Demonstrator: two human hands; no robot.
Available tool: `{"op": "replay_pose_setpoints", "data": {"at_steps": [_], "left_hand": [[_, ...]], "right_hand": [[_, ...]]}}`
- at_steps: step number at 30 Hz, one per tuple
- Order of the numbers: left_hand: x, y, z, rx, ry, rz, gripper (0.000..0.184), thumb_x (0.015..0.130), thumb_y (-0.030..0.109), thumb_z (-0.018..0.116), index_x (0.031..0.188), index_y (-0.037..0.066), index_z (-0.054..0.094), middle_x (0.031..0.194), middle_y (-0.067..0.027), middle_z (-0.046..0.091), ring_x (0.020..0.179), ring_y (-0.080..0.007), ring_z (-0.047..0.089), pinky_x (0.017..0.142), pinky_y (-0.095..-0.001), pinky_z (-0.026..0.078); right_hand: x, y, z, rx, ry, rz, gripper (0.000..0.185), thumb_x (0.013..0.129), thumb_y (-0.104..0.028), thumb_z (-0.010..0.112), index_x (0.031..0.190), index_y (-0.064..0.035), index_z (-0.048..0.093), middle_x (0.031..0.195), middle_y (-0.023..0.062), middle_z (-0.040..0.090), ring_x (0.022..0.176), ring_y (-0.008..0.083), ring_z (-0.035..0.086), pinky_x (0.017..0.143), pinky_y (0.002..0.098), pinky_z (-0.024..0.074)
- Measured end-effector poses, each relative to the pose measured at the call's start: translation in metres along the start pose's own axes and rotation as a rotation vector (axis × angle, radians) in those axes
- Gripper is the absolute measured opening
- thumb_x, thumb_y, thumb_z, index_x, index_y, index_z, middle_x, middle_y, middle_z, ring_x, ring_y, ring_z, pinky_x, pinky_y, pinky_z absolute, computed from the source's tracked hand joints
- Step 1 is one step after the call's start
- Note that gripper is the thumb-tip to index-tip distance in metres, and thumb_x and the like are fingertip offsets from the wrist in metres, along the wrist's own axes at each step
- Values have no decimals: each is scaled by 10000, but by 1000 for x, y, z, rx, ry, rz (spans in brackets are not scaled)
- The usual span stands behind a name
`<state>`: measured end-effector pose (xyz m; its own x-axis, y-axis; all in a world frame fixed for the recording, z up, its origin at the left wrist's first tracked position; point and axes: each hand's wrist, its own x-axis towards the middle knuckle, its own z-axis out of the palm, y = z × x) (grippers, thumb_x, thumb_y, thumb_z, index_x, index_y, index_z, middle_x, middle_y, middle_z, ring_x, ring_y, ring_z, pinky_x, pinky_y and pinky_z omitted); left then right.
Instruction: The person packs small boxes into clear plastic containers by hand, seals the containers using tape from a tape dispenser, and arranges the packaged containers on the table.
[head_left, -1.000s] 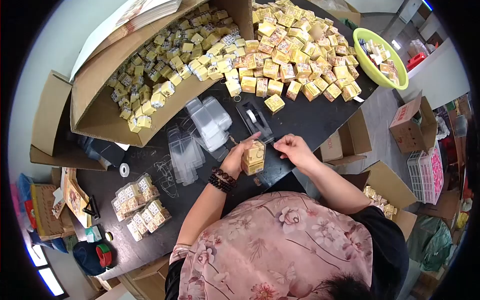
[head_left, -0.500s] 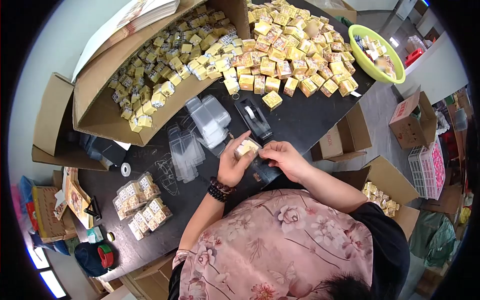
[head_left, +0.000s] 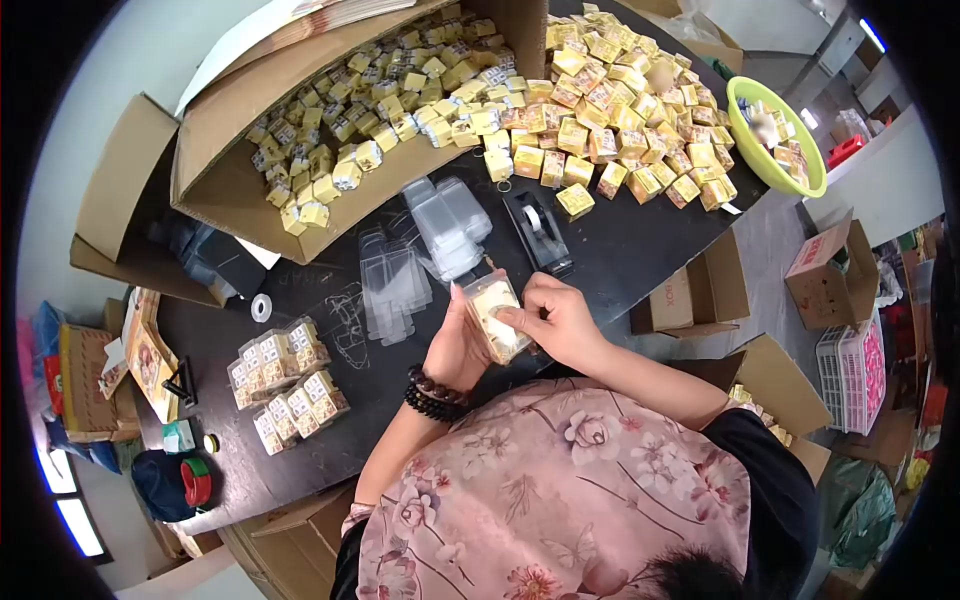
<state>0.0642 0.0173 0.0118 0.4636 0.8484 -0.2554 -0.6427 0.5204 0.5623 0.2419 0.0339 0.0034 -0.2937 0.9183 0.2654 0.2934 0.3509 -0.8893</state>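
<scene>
My left hand [head_left: 458, 348], beaded bracelets at its wrist, holds a clear plastic box [head_left: 490, 298] with pale yellow contents. My right hand [head_left: 562, 322] is closed at the box's right side, its thumb pressed on the face. The right fingers are curled and partly hidden. Just beyond my hands lie flat clear plastic sleeves [head_left: 447, 222] and more of them [head_left: 392, 282] to the left. A black tape dispenser [head_left: 538, 240] stands behind my right hand. Filled clear packs [head_left: 278, 362] sit in two groups at the left.
A large carton [head_left: 225, 150] of small yellow boxes lies open at the back. A heap of yellow boxes [head_left: 610, 120] spreads beside it. At the right edge is a lime-green basin [head_left: 742, 118]. A tape roll [head_left: 261, 307] lies left; an open carton [head_left: 690, 290] stands below the table's right side.
The plastic box has turned so its broad face points up. My right hand has moved from its right edge onto that face. The whole view has shifted slightly.
</scene>
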Motion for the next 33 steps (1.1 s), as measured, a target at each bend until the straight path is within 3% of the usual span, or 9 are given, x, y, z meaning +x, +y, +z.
{"op": "replay_pose_setpoints", "data": {"at_steps": [1, 6, 9, 15, 17, 21, 26, 29, 33], "left_hand": [[-4, 2, -19, -115, -229, -18, 493, 1048, 418, 325, 1398, 82, 419, 1200, -66, 618, 1045, -174, 631, 780, -311, 552], [-43, 15, -40, -273, -33, 65, 441, 1044, 371, 377, 1385, 96, 433, 1239, -64, 609, 1050, -171, 623, 772, -293, 546], [-65, 25, -53, -413, -36, 92, 567, 1049, 372, 336, 1489, 25, 249, 1356, -166, 487, 1186, -306, 536, 819, -321, 548], [-95, 39, -55, -364, -128, 257, 581, 1041, 385, 361, 1482, 19, 265, 1336, -148, 516, 1193, -286, 539, 917, -414, 507], [-107, 45, -56, -170, 190, 443, 461, 1041, 321, 394, 1398, 30, 420, 1304, -135, 557, 1165, -245, 565, 920, -392, 497], [-116, 69, -107, 1350, 1084, 860, 579, 895, 182, 671, 1360, -52, 418, 1115, -174, 539, 973, -275, 546, 866, -382, 449], [-111, 91, -151, 1874, 1633, 709, 604, 853, 199, 667, 1362, -23, 431, 1175, -232, 462, 1091, -408, 430, 959, -501, 351], [-95, 90, -143, 2072, 1799, 600, 594, 847, 239, 661, 1363, 28, 455, 1253, -226, 439, 1150, -396, 413, 979, -510, 321], [-45, 72, -125, 1985, 1212, 841, 560, 818, 350, 707, 1251, 27, 559, 1192, -167, 505, 1109, -371, 453, 944, -490, 362]], "right_hand": [[1, -4, 2, 50, -33, 56, 297, 866, -169, 733, 713, -2, 541, 770, 31, 503, 647, 113, 483, 560, 274, 390], [-5, -20, 16, 296, -116, 194, 135, 934, -79, 622, 1044, -17, 573, 929, 15, 526, 802, 76, 512, 701, 234, 431], [-6, -12, 36, 329, -101, 85, 123, 907, -68, 647, 1005, -9, 601, 884, 30, 543, 718, 86, 521, 645, 234, 435], [0, -29, 41, 192, -233, -132, 166, 899, -44, 635, 1055, 7, 615, 959, 71, 575, 749, 111, 558, 669, 240, 465], [1, -26, 43, 175, -262, -130, 146, 895, -29, 633, 1035, 10, 625, 983, 78, 583, 740, 109, 564, 668, 234, 474], [-3, -23, 45, 170, -269, -61, 128, 886, 4, 621, 1013, 4, 636, 965, 90, 584, 773, 128, 557, 700, 244, 459], [-1, -18, 44, 154, -296, -82, 127, 891, -6, 623, 1017, 0, 640, 979, 86, 586, 758, 122, 572, 684, 238, 476], [1, -16, 40, 116, -290, -96, 124, 895, -23, 628, 1016, -3, 644, 993, 88, 585, 747, 120, 587, 672, 236, 492], [-1, -6, 36, 92, -274, -32, 122, 888, -32, 637, 1006, -6, 647, 996, 92, 584, 746, 124, 587, 662, 239, 488]]}}
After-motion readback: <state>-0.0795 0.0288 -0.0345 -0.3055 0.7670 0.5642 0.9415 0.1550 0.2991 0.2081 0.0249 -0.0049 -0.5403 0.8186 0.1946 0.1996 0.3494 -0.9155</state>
